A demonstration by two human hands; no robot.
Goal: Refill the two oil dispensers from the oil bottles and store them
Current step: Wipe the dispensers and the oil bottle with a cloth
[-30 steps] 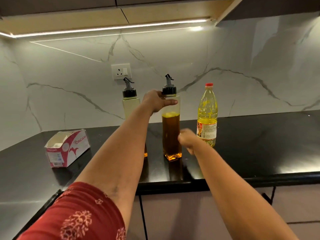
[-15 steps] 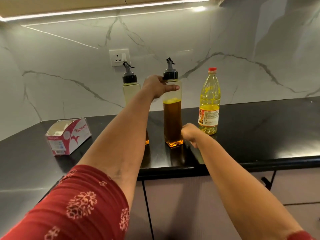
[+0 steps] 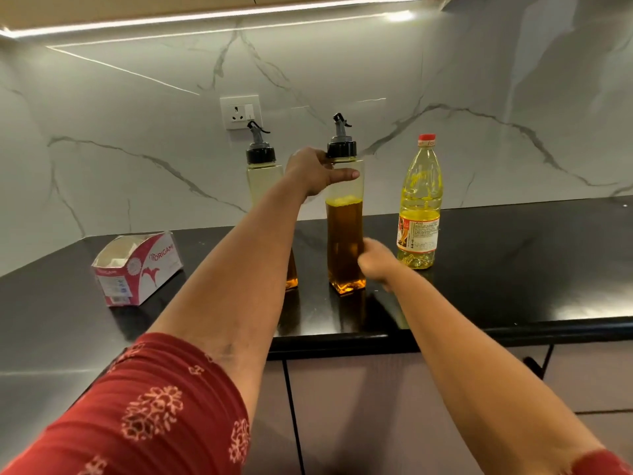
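Observation:
Two tall clear oil dispensers with black pour spouts stand on the black counter (image 3: 513, 269). My left hand (image 3: 315, 171) grips the nearer dispenser (image 3: 344, 241) just under its cap; amber oil fills it about two-thirds. My right hand (image 3: 375, 264) is curled against its lower right side, and whether it grips is hidden. My left arm partly covers the other dispenser (image 3: 262, 169), which holds a little amber oil at the bottom. A yellow oil bottle (image 3: 419, 207) with a red cap stands to the right, capped and about half full.
An open pink and white cardboard box (image 3: 137, 269) lies on the counter at the left. A wall socket (image 3: 240, 112) sits on the marble backsplash behind the dispensers. Cabinet fronts (image 3: 359, 406) run below the counter edge.
The view has tilted down a little. Both hands stay on or beside the nearer dispenser, which has not visibly moved.

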